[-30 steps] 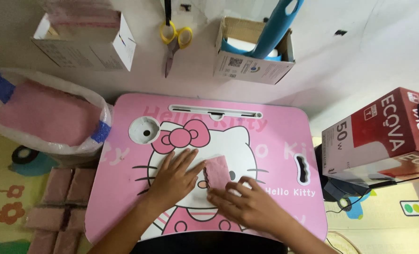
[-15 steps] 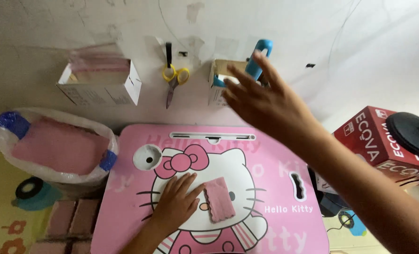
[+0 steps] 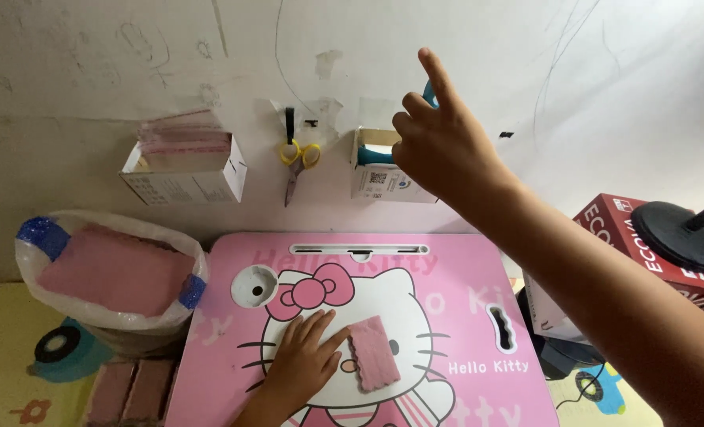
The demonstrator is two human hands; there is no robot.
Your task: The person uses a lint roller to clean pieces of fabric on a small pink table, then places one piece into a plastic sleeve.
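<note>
Pink tabletop (image 3: 447, 316) carries a pink cloth (image 3: 373, 353) touched by the flat, open left hand (image 3: 303, 365), while the right hand (image 3: 439, 146), index up, nothing gripped, reaches at twelve o'clock to a white wall box (image 3: 379, 175) holding a blue tool.

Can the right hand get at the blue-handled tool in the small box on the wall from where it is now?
Probably yes: the right hand is raised right in front of the small wall box, covering most of the blue-handled tool, with nothing between them.

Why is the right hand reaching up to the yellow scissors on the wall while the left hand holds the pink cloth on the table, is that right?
Not quite. The head view shows the right hand reaching up to the white box with the blue tool, beside the yellow scissors. The left hand does hold the pink cloth on the table.
</note>
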